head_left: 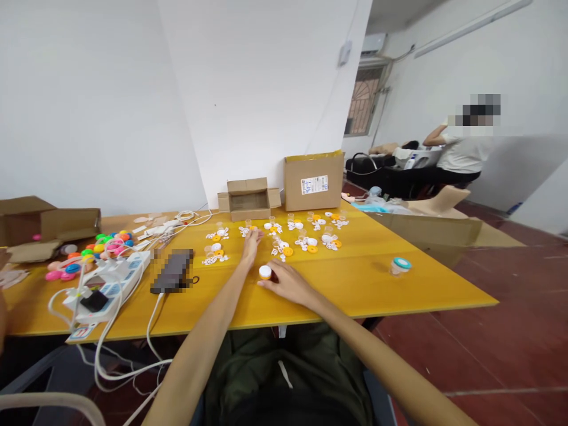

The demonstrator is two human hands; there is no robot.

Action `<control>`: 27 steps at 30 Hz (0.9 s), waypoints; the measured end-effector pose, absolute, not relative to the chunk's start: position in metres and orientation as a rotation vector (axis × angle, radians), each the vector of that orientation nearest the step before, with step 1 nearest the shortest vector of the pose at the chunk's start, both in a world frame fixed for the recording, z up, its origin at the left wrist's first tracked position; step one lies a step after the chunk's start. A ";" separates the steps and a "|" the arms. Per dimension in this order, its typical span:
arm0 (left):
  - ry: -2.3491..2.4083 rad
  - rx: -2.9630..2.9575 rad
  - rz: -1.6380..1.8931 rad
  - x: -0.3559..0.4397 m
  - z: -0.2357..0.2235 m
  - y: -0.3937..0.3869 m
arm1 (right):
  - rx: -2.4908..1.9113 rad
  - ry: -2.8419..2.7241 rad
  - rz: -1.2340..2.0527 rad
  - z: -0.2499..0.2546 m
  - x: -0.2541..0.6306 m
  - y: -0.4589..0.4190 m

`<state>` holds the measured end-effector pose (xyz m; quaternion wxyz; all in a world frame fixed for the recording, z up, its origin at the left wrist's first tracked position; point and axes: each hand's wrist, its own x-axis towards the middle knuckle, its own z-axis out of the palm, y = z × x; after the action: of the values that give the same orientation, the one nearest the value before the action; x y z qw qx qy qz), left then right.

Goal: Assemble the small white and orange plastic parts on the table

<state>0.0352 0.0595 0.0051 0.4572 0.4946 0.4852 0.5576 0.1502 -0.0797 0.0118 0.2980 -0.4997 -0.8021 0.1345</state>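
The step in hand appears to be sorting small parts at the piles: the left hand [252, 247] reaches forward over the worktop [355, 284], its fingertips at a pile near an orange ring. Its fingers are loosely bent, and whether they have hold of anything cannot be told. The right hand [289, 283] is half curled nearer the person, thumb and fingers apart at a small round piece [265, 272]; whether it grips or merely steadies the piece is unclear. Work among parts this tiny calls for a light fingertip pinch, so that neighbouring bits stay unscattered.

The round piece is squat, white on top with an orange band below, and looks like smooth plastic. Beyond it, the piles mix flat orange discs [312, 249], little white bits and clear cups [328, 231]. A clear jar [400, 265] with a teal lid lies well apart to the right. Behind stand an open carton [250, 214] and a taller box [313, 198], both matte brown cardboard.
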 end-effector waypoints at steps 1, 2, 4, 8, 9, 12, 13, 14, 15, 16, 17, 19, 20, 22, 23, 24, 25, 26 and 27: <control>1.196 1.235 1.364 0.031 0.005 0.060 | -1.317 -2.147 0.377 0.012 0.144 -0.077; 1.202 1.257 1.354 0.026 0.005 0.059 | -1.307 -2.158 0.398 0.013 0.139 -0.074; 1.214 1.308 1.350 0.017 0.005 0.059 | -1.291 -2.165 0.431 0.014 0.130 -0.067; 1.231 1.415 1.429 -0.003 0.004 0.056 | -1.264 -2.138 0.445 0.015 0.120 -0.052; 1.255 1.442 1.433 -0.007 0.005 0.054 | -1.260 -2.129 0.450 0.016 0.119 -0.048; 1.350 1.528 1.386 -0.017 0.007 0.049 | -1.279 -2.099 0.488 0.017 0.117 -0.038; 1.366 1.555 1.383 -0.020 0.008 0.047 | -1.289 -2.089 0.502 0.018 0.116 -0.036; 1.375 1.576 1.392 -0.022 0.010 0.045 | -1.295 -2.078 0.511 0.018 0.116 -0.034; 1.382 1.588 1.407 -0.024 0.011 0.044 | -1.298 -2.069 0.518 0.018 0.115 -0.032; 1.389 1.593 1.427 -0.026 0.012 0.043 | -1.299 -2.061 0.524 0.018 0.114 -0.030; 1.399 1.592 1.448 -0.028 0.013 0.042 | -1.297 -2.051 0.528 0.017 0.114 -0.028; 1.421 1.582 1.474 -0.032 0.014 0.040 | -1.285 -2.032 0.533 0.015 0.113 -0.022; 1.433 1.575 1.479 -0.035 0.015 0.040 | -1.274 -2.024 0.533 0.013 0.112 -0.019; 1.452 1.564 1.478 -0.039 0.015 0.038 | -1.249 -2.009 0.528 0.008 0.111 -0.011; 1.458 1.560 1.480 -0.042 0.016 0.038 | -1.239 -1.999 0.524 0.006 0.110 -0.008; 1.463 1.557 1.478 -0.044 0.016 0.037 | -1.238 -1.987 0.520 0.005 0.108 -0.005; 1.466 1.557 1.474 -0.045 0.016 0.036 | -1.243 -1.973 0.517 0.003 0.107 -0.002; 1.464 1.562 1.469 -0.046 0.016 0.036 | -1.255 -1.960 0.514 0.003 0.106 0.000; 1.457 1.573 1.464 -0.047 0.017 0.035 | -1.271 -1.947 0.510 0.002 0.105 0.002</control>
<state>-0.0470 0.0349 0.0167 0.2695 0.5836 0.5404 0.5430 0.1047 0.0020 0.0023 0.3716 -0.4958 -0.7593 0.1989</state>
